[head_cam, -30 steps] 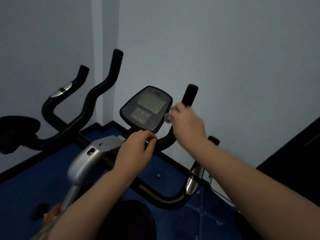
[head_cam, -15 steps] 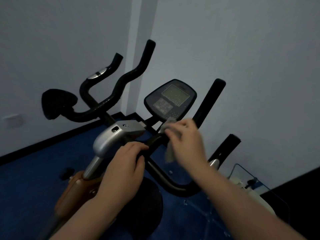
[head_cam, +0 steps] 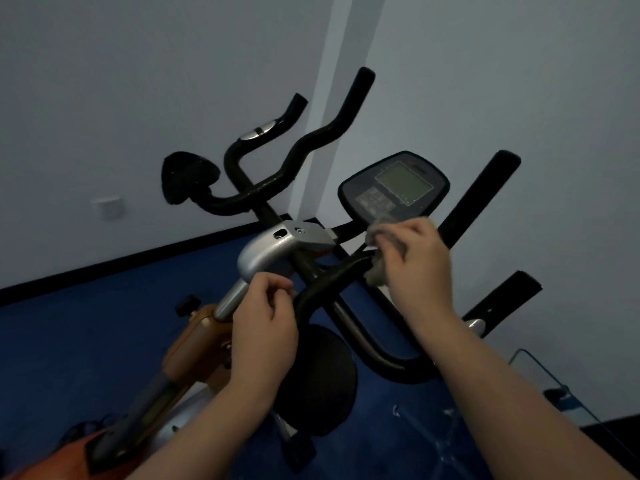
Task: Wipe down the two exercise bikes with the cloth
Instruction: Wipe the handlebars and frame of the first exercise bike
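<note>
Gripping the black handlebar (head_cam: 322,285) of the near exercise bike (head_cam: 273,251), the left hand (head_cam: 265,327) curls around it, while the right hand (head_cam: 415,268) pinches a grey cloth (head_cam: 375,271) against the bar below the console (head_cam: 394,188).

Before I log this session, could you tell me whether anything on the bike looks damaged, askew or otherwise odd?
Nothing stands out. The console sits on its mount, the handlebar shows no visible damage, and the right hand holds the cloth against the bar. The left hand is beside the silver stem cover. The dim light hides fine marks.
</note>
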